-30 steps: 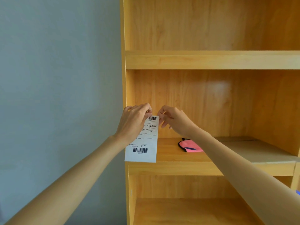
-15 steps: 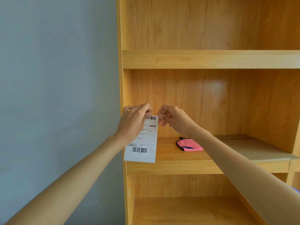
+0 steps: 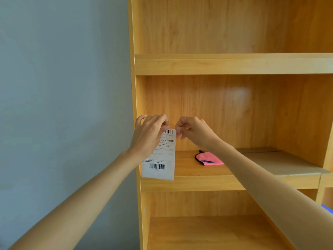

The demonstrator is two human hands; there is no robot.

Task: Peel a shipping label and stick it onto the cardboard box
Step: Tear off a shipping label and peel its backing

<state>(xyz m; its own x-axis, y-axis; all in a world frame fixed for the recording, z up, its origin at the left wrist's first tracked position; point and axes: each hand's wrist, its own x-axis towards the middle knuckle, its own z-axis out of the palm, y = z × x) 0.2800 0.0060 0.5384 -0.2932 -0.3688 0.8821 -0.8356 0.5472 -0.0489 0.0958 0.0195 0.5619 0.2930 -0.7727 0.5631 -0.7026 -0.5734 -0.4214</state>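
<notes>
Two hands, left hand (image 3: 151, 136) and right hand (image 3: 193, 131), are kept pinched on the shipping label (image 3: 160, 156)'s top corners; little has changed, peeling barely begun.

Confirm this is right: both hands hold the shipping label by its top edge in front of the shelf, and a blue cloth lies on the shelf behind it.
Not quite: the cloth is pink, not blue, as the head view shows. The left hand and right hand do hold the shipping label by its top edge in front of the shelf.

A pink cloth (image 3: 210, 159) lies on the wooden shelf unit's (image 3: 198, 183) middle board, beside a grey-blue wall (image 3: 63, 87).
</notes>
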